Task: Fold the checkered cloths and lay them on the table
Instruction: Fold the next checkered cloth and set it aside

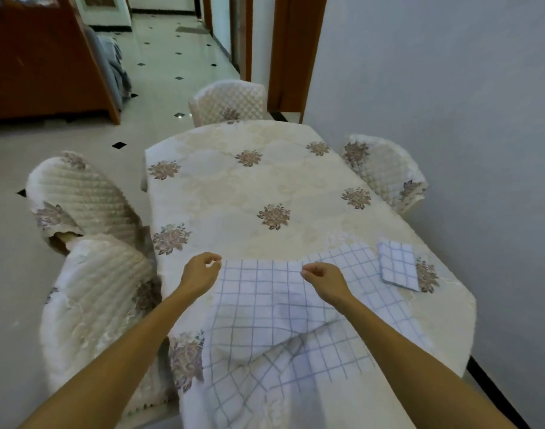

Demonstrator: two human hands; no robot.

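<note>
Two hands out over the near end of the counter (234, 193), draped in a cream quilted cover with brown flower motifs. Left hand (201, 269) loosely curled at the far left corner of the large white cloth with thin blue checks (265, 298), thumb and forefinger close together; hard to tell whether any fabric is actually pinched. Right hand (322, 277) likewise half-closed, resting over the far edge near the cloth's middle, grip on the fabric equally uncertain.

Large cloth spread across the near end, far edge fairly straight, near portion rumpled and hanging over the counter's front edge. A second layer or second cloth showing beneath on the right side, angled outward. Small folded white-and-blue checkered cloth (398, 266) already lying flat near the right edge, just beyond the spread one.

Judged step: squaring up the top edge before making a fold. Best done by pinching both far corners rather than mid-edge, pulling taut to flatten the ridge in the lower half, matching check lines to keep edges parallel, then bringing edge to edge in one smooth pass. Worth lifting the overhang onto the counter first, else its weight likely to drag the fold askew.
</note>
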